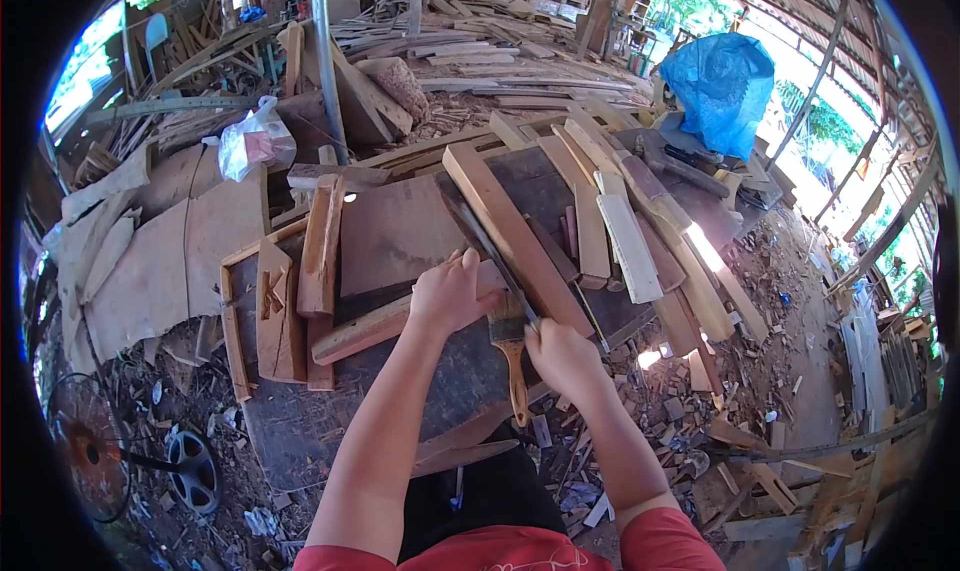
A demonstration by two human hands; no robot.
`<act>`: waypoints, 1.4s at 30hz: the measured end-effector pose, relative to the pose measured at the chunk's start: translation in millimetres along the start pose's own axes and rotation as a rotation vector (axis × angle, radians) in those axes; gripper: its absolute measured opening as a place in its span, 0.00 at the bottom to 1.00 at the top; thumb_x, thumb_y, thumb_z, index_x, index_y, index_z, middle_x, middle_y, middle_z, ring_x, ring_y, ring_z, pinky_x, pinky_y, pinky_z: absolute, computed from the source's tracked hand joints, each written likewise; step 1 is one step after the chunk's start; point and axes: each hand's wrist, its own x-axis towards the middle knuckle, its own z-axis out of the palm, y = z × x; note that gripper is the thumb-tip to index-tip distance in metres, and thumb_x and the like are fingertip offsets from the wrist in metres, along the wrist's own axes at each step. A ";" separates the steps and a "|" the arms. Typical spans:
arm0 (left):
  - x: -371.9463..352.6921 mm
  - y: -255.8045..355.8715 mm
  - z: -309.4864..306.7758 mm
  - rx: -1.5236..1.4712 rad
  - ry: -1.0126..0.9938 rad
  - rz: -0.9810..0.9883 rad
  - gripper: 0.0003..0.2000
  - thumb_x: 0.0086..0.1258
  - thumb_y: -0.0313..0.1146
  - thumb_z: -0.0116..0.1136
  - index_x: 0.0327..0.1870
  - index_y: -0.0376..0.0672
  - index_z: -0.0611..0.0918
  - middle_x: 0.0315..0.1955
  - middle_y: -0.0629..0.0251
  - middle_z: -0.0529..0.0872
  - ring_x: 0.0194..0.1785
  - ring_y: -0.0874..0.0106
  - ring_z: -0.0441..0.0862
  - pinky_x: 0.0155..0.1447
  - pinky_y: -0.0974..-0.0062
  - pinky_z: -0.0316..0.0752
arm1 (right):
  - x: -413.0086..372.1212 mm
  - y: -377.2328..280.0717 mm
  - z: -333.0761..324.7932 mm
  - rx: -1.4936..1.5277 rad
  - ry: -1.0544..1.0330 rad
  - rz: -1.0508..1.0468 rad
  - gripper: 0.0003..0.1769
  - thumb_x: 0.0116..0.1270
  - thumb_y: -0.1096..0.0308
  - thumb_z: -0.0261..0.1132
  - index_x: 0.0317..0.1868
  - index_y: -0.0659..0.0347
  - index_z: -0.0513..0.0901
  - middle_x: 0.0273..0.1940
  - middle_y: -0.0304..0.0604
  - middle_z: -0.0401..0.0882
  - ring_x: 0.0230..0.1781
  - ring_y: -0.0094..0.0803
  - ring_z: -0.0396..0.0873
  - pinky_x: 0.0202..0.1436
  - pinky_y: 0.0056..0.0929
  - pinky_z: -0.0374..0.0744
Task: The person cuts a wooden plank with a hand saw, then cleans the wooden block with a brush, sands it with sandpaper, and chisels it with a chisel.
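Note:
On the dark worktable, my left hand (455,293) rests with its thumb and fingers apart on a short wooden bar (375,331). My right hand (563,356) is closed around the near end of a long thin metal tool (497,261), which points away from me beside a thick wooden beam (510,231). A brush with a wooden handle (515,371) lies between my hands, bristles away from me. Left of my left hand are a board marked with a K (275,316) and another wood block (320,246).
Planks (625,246) lie at the table's right side. A metal post (326,71) stands behind the table. Plastic bags, blue (718,96) and white (257,141), are farther back. A spoked wheel (193,471) is at lower left, and wood scraps (690,411) cover the ground at right.

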 end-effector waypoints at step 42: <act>3.3 -4.6 8.3 -0.029 0.051 -0.022 0.26 0.55 0.51 0.61 0.40 0.35 0.69 0.40 0.52 0.79 0.45 0.57 0.80 0.45 0.64 0.76 | 46.8 -21.3 9.4 -0.033 0.067 -0.037 0.19 0.68 0.57 0.47 0.36 0.65 0.76 0.33 0.58 0.80 0.38 0.53 0.79 0.44 0.47 0.75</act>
